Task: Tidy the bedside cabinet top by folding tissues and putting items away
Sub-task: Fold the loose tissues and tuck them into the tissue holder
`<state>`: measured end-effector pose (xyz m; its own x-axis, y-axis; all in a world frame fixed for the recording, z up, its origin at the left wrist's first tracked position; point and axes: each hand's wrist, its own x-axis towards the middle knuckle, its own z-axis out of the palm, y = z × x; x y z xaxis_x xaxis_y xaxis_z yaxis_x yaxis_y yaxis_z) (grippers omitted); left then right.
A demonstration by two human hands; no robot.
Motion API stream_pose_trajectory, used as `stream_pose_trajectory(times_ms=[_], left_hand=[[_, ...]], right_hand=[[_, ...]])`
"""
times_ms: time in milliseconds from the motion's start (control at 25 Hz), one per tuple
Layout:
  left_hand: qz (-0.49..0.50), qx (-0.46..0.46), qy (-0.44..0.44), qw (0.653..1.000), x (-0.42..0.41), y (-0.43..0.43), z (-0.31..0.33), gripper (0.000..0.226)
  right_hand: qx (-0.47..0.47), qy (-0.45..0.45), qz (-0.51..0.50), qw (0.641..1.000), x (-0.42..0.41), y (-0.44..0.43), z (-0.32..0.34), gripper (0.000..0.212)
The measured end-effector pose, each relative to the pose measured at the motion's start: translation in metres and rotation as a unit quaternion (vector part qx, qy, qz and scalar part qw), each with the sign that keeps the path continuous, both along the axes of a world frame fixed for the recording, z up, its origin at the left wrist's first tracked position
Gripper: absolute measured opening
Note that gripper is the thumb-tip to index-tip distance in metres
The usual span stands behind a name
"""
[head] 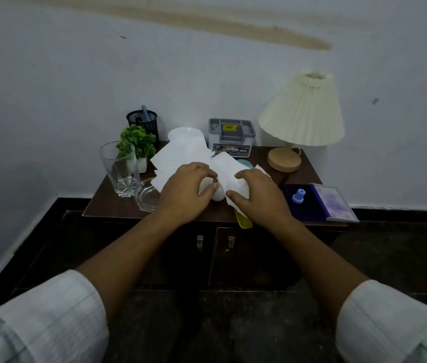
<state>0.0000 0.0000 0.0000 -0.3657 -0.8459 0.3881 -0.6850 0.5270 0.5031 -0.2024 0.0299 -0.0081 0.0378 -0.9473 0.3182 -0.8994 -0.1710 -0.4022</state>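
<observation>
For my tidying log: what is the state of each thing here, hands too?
tissues: unfolded, in both hands
left hand: grips tissues
right hand: grips tissues
tall glass: upright, empty
lamp: upright, unlit
blue case: lid open
cabinet doors: closed

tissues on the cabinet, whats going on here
A person stands at a bedside cabinet with both hands in a loose heap of white tissues. The left hand and right hand each grip part of the heap with curled fingers, and nothing looks folded yet. A tall glass, a small plant, a grey box, a lamp and an open blue case sit around them on the top.
</observation>
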Motion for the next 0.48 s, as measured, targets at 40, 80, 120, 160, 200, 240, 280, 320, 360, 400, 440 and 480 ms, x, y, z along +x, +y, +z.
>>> stream_pose_trajectory(times_ms=[40,80,120,160,200,240,280,320,360,400,440,480], left_hand=[[-0.002,-0.006,0.007,1.000,-0.001,-0.007,-0.001,0.028],[0.001,-0.006,0.004,1.000,-0.002,-0.012,-0.001,0.027],[0.003,-0.006,0.000,1.000,-0.003,-0.018,-0.004,0.025],[0.005,0.006,-0.005,1.000,-0.005,-0.021,-0.006,0.025],[0.000,0.012,-0.009,1.000,-0.007,-0.026,-0.009,0.024],[-0.005,0.011,-0.012,1.000,-0.009,-0.028,-0.011,0.025],[-0.008,0.007,-0.010,1.000,-0.008,-0.030,-0.013,0.025],[-0.007,0.006,-0.006,1.000,-0.007,-0.030,-0.014,0.025],[-0.007,0.001,-0.003,1.000,-0.005,-0.032,-0.016,0.026],[-0.005,-0.003,0.000,1.000,-0.004,-0.033,-0.016,0.027],[-0.004,-0.005,0.002,1.000,-0.003,-0.034,-0.016,0.028],[-0.003,-0.003,0.005,1.000,-0.003,-0.036,-0.015,0.030]], right_hand=[[-0.010,0.010,0.004,1.000,0.000,-0.006,-0.003,0.051],[-0.009,0.025,0.004,1.000,0.001,-0.009,-0.003,0.050],[-0.007,0.035,0.005,0.999,0.001,-0.013,-0.007,0.049],[0.008,0.040,0.004,0.999,0.003,-0.015,-0.008,0.049],[0.013,0.041,0.003,0.999,0.004,-0.020,-0.011,0.048],[0.014,0.038,0.003,0.999,0.006,-0.023,-0.011,0.044],[0.008,0.031,0.009,0.999,0.007,-0.027,-0.011,0.038],[-0.002,0.020,0.013,1.000,0.008,-0.030,-0.010,0.030],[-0.011,0.003,0.019,1.000,0.010,-0.035,-0.010,0.022],[-0.016,-0.012,0.019,1.000,0.011,-0.040,-0.008,0.018],[-0.015,-0.026,0.020,0.999,0.012,-0.044,-0.007,0.017],[-0.012,-0.036,0.019,0.999,0.012,-0.048,-0.006,0.017]])
